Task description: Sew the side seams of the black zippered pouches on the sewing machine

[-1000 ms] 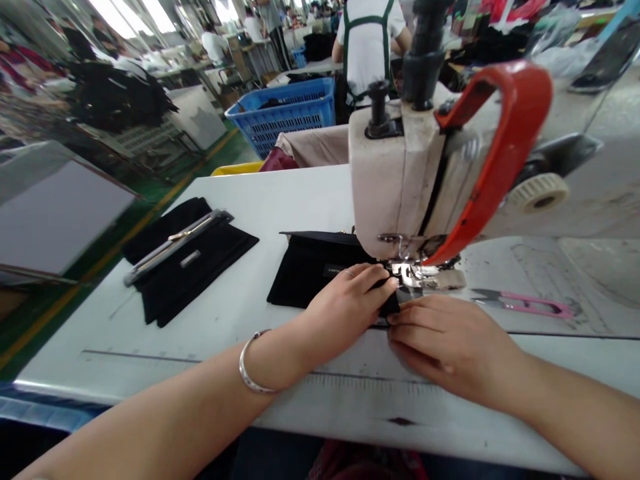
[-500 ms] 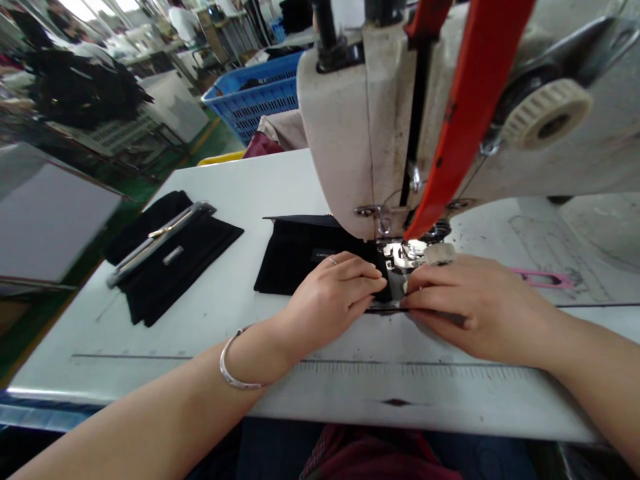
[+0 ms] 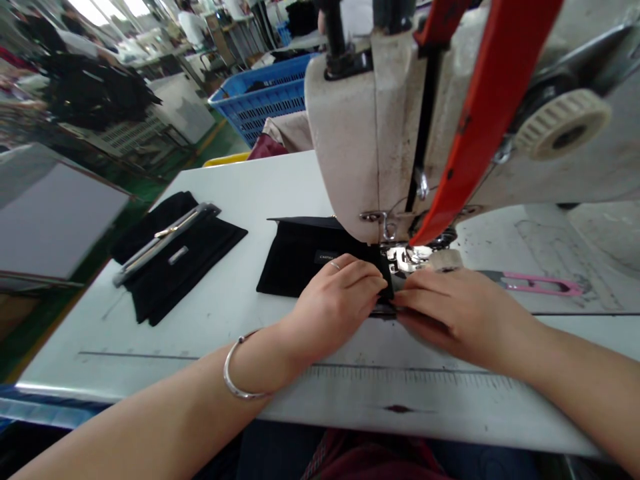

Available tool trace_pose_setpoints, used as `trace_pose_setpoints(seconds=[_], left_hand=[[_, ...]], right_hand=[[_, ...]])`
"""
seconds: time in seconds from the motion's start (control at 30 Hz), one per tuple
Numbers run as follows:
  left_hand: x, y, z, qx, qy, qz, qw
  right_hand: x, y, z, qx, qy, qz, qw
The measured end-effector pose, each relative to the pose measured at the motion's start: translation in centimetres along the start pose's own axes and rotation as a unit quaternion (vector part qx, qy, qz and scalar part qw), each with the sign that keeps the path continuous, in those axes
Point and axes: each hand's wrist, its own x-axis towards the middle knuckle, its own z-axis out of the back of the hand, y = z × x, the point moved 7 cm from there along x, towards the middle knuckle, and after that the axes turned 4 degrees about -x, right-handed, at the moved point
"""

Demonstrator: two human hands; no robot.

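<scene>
A flat black fabric pouch with a small label lies on the sewing machine table, its right edge beside the metal presser foot. My left hand rests on the pouch's near right part, fingers pressed together on the fabric. Close by, my right hand has its fingertips pinched at the pouch's near right corner, just in front of the presser foot. The exact grip is partly hidden under the fingers. Further left lies a black purse with a silver metal frame and clasp.
The sewing machine head with a red lever stands over the work. Pink-handled thread snips lie right of my right hand. A printed ruler runs along the table's near side. Behind stands a blue plastic basket.
My right hand has shifted slightly left, closer to my left hand, uncovering more of the snips. The pouch has hardly moved. The whole view has shifted a little.
</scene>
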Motion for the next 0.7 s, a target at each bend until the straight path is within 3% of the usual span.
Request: trace_pose_setpoints(seconds=[0.2, 0.53, 0.7], left_hand=[[0.0, 1.8, 0.6, -0.047, -0.05, 0.118, 0.991], [0.1, 1.8, 0.6, -0.01, -0.056, 0.13, 0.99], [0.1, 2.0, 0.5, -0.012, -0.068, 0.132, 0.989]], right_hand=[[0.8, 0.6, -0.4, -0.127, -0.031, 0.014, 0.991], [0.9, 0.5, 0.2, -0.136, -0.059, -0.006, 0.989], [0.5, 0.5, -0.3, -0.129, -0.037, 0.014, 0.991]])
